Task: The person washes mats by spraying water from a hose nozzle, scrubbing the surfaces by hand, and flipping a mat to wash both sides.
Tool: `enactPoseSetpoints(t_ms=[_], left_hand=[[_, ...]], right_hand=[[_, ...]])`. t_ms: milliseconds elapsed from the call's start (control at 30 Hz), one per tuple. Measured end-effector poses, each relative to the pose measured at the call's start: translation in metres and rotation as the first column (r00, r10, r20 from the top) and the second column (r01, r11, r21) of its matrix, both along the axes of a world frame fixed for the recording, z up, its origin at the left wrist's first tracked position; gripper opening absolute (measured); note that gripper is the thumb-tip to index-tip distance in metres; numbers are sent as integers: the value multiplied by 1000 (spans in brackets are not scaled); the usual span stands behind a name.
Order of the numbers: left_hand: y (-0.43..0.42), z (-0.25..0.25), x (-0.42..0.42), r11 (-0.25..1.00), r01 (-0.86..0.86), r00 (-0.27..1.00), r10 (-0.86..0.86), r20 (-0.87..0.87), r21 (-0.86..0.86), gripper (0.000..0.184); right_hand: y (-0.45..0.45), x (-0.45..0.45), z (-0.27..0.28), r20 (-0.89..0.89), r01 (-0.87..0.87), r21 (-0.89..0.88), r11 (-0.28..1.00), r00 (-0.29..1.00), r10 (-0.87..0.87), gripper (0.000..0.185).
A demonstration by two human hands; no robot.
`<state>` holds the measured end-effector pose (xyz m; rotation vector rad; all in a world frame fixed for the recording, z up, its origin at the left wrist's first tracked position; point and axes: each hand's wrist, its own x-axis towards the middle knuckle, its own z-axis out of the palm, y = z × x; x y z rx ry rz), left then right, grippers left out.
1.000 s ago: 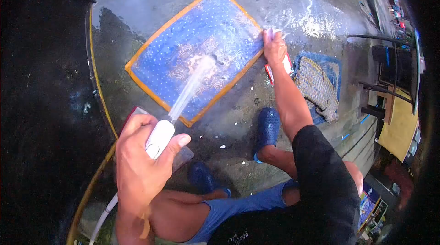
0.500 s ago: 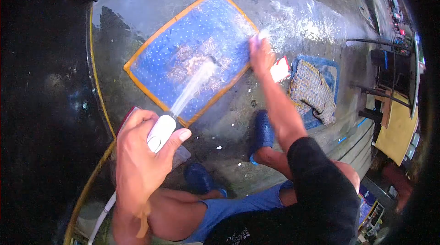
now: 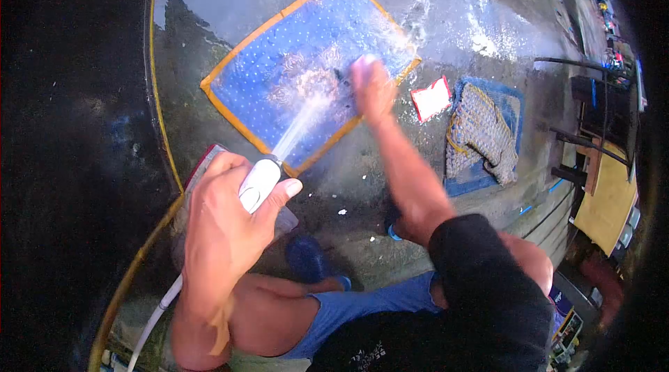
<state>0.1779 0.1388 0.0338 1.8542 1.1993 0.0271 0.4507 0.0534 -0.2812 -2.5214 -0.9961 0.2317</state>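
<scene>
My left hand (image 3: 233, 212) is wrapped round a white spray nozzle (image 3: 260, 184), thumb along its side. From its tip a water jet (image 3: 303, 127) strikes the middle of a blue dotted mat (image 3: 251, 86) with an orange border and a flower-like pattern. The mat lies flat on the wet ground. My right hand (image 3: 375, 92) is over the mat's right part, fingers closed round a pale pinkish thing (image 3: 364, 65) that is blurred by motion. A white hose (image 3: 157, 316) runs down from beneath my left wrist.
A red-edged white packet (image 3: 432, 99) lies right of the mat. Beyond it, a crumpled woven cloth (image 3: 481, 135) rests on a blue mat (image 3: 519, 111). A yellow-brown hose (image 3: 136, 267) runs along the left. Dark metal bars (image 3: 585, 64) stand at the right.
My right hand has moved left and a little down, from the mat's right edge to over its surface. Water still flows from the nozzle. The whole view has shifted slightly.
</scene>
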Motion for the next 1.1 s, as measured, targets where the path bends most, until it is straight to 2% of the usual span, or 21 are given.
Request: enactPoseSetpoints(t_ms=[67,133,167,200,267,333,367,400,433,467,567,600,633,733,767,800,900,933,1033,1067,1100], left_hand=[[2,-3,-4,999,36,999,-34,-33,37,30],[0,-7,-5,999,26,998,-24,-57,39,31],[1,-9,-6,999,20,998,-17,-68,46,32],[1,-8,-7,999,21,997,-18,-70,48,32],[1,-4,-10,999,37,997,-35,-73,36,33],[1,-1,-15,1000,6,998,-4,-57,30,33],[0,0,-17,1000,-5,999,6,-50,25,33],[1,1,-19,1000,-11,998,12,-58,12,33],[2,1,-20,1000,-15,998,15,-65,-1,33],[4,3,-20,1000,-22,998,21,-66,-8,33],[3,-4,-17,999,-3,998,5,-58,36,33],[1,-6,-15,999,4,998,-2,-62,33,32],[0,-8,-13,999,14,997,-12,-70,32,32],[-4,-2,-11,1000,21,997,-21,-73,3,31],[-4,2,-11,1000,19,998,-19,-66,-9,30],[-3,6,-12,1000,5,999,-5,-50,-8,30],[-3,10,-15,999,-42,999,42,-26,-3,30],[-3,10,-16,999,-53,998,53,-26,3,30],[4,9,-4,992,-93,996,92,13,80,29],[8,8,2,987,-107,994,104,29,116,29],[11,9,7,984,-112,993,105,56,138,29]], right_hand=[[-29,-99,-2,-89,-179,-84,980,981,172,28],[-68,-198,-9,-216,-433,88,897,871,442,20],[-77,-232,-11,-199,-497,304,813,801,564,23],[-80,-243,5,-269,-551,377,745,704,657,20],[-78,-209,-3,-351,-655,253,712,624,698,16],[-78,-145,-30,-183,-677,-53,734,729,659,13],[-51,-99,17,-87,-635,-138,760,772,630,19],[-46,-56,14,-72,-382,-90,920,924,376,27],[-43,-25,7,1,-249,-12,968,969,249,45],[-42,-13,-1,105,-182,-40,982,977,186,27],[-38,-111,19,-89,-220,-211,952,975,206,25],[-55,-149,3,-62,-413,50,909,907,416,26],[-63,-187,-10,-178,-490,123,863,845,504,27],[-38,-166,13,-391,-592,-63,803,755,526,21],[-40,-132,-21,-225,-615,3,788,768,600,27],[-21,-88,-15,-141,-513,-162,843,858,494,33],[30,29,12,-50,-37,-71,997,998,33,44],[35,59,-15,-21,-36,146,989,999,39,41],[52,0,7,9,-47,-13,999,999,47,38],[47,-18,-1,28,-276,123,953,961,274,36],[45,-27,-4,33,-518,104,849,855,518,35]])
